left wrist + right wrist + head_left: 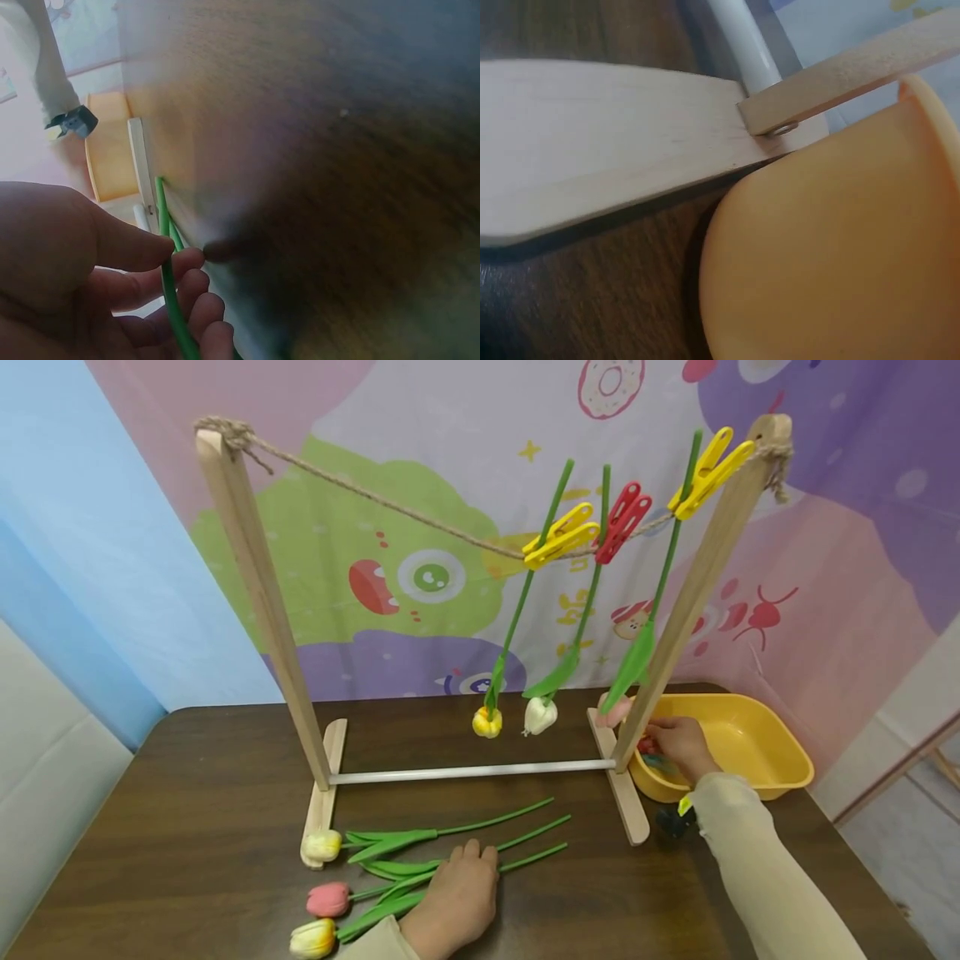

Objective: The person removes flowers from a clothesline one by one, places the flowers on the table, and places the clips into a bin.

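My left hand (461, 893) is low over the artificial tulips on the table; in the left wrist view its thumb and forefinger pinch a green tulip stem (166, 277). Beside it lie a pink tulip (328, 900), a yellow-white tulip (313, 938) and another pale yellow tulip (324, 845); which of the lower two is pinched cannot be told. My right hand (684, 745) reaches into the yellow basin (757, 743), fingers by a red clothespin (647, 745). Whether it grips the clothespin is unclear, and the right wrist view shows only the basin's outer side.
A wooden frame (258, 585) with a white crossbar (472, 772) stands on the table. From its sagging rope (390, 503) three tulips hang head down, held by yellow clothespins (561, 537) and a red one (622, 522). The basin is close against the frame's right foot (622, 797).
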Tool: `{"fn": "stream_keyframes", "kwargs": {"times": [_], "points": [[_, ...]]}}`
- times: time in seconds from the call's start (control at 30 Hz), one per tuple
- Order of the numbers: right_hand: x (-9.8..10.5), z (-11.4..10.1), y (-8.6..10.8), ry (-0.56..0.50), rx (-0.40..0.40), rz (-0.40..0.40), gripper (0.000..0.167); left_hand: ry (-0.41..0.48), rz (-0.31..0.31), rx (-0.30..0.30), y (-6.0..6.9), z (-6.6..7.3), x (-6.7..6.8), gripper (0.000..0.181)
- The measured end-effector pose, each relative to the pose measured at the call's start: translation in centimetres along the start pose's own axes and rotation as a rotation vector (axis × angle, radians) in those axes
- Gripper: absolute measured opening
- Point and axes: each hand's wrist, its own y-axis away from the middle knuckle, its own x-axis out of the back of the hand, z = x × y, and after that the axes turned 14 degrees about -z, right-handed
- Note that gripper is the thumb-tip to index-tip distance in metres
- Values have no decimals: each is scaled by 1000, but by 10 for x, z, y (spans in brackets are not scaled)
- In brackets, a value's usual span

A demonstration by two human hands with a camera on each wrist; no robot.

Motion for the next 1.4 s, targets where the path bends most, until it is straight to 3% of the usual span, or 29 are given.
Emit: {"fn": "stream_keyframes", "kwargs": {"times": [0.17, 0.3, 0.57, 0.77, 1.0, 1.27, 1.4], "points": [[-1, 0, -2, 135, -16, 55, 35, 8, -8, 9, -1, -1, 1, 12], [-1, -1, -3, 181, -30, 52, 35, 23, -15, 10, -1, -2, 1, 13], [-1, -1, -1, 383, -56, 85, 32, 33, -8, -5, -2, -4, 1, 13], [-1, 0, 1, 444, -44, 80, 31, 43, -15, -8, -1, -4, 1, 13], [-1, 2, 3, 524, 2, 77, 27, 76, -69, -13, 1, -3, 2, 12], [0, 5, 2, 584, 19, 69, 28, 44, -8, -24, 2, -3, 0, 9], [0, 2, 2, 586, 13, 59, 32, 71, -31, -28, 2, -5, 1, 9]]}}
